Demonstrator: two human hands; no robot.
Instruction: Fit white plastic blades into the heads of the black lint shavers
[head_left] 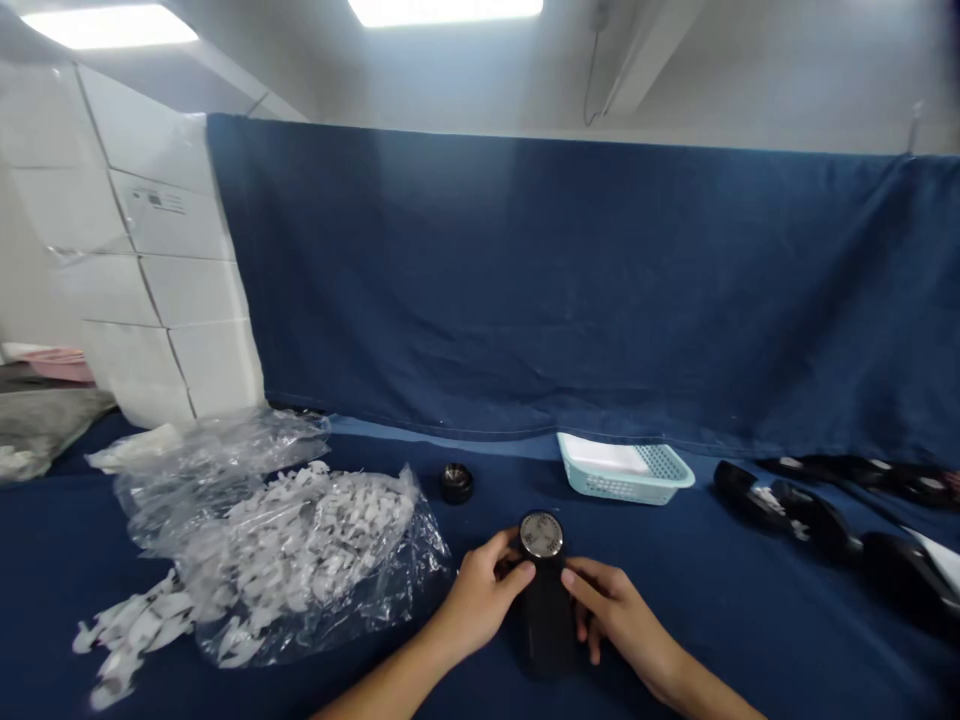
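View: head camera, looking forward and down at a work table.

Left hand: gripping the left side of the black lint shaver, just below its top.

Left fingers: closing around the shaver, with the fingertips pressing on its body.

Right hand: gripping the shaver's right side, level with the left hand.

Right fingers: curling against the body, closed on it, with the thumb side hidden behind the hand.

Shaver position: sitting between both hands, near the table's front edge, with its round metal mesh head facing up and away; whether its base is touching the table cannot be told.

Table cover: navy cloth, spreading under everything.

Left of the hands: clear plastic bag lying open, spilling small white tags.

Ahead of the hands: small black round cap lying alone.

Farther right: light blue plastic basket sitting against the backdrop, holding something white.

Right edge: row of black devices lying on the cloth, well apart from the hands.

Behind: dark blue fabric curtain hanging across the table's back; white foam panels are standing at the left.
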